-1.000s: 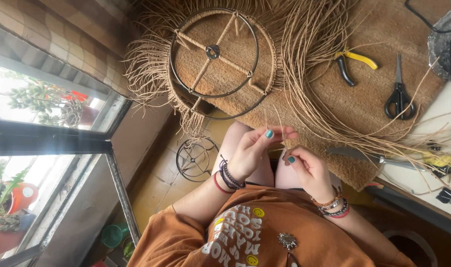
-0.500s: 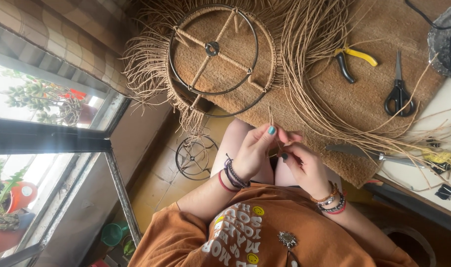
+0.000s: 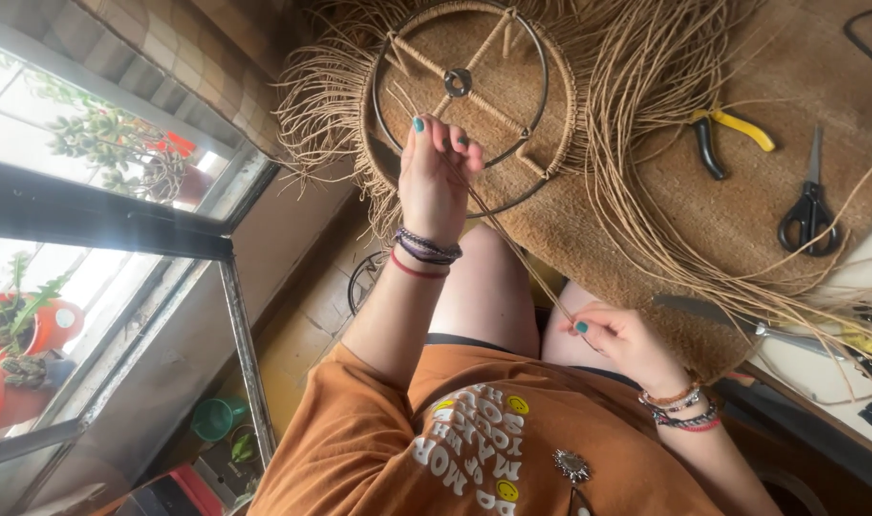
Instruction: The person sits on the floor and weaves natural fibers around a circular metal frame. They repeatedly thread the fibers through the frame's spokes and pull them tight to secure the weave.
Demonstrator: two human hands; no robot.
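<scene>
**Taut strand could slip or snag**

From the left, I see my left hand (image 3: 436,177) pinching a raffia strand (image 3: 512,250) over the wire ring frame (image 3: 474,105) on the woven mat (image 3: 646,220). My right hand (image 3: 619,336) grips its lower end above my lap. Too hard a pull might snap it or tangle loose fibres; the scissors (image 3: 810,205) lie toward the mat's right edge.

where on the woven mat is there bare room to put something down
A free patch of the mat lies between the pliers, scissors and the mat's lower edge. It is crowded around the wire frame, where loose fibre strands spread and the left hand works.
</scene>
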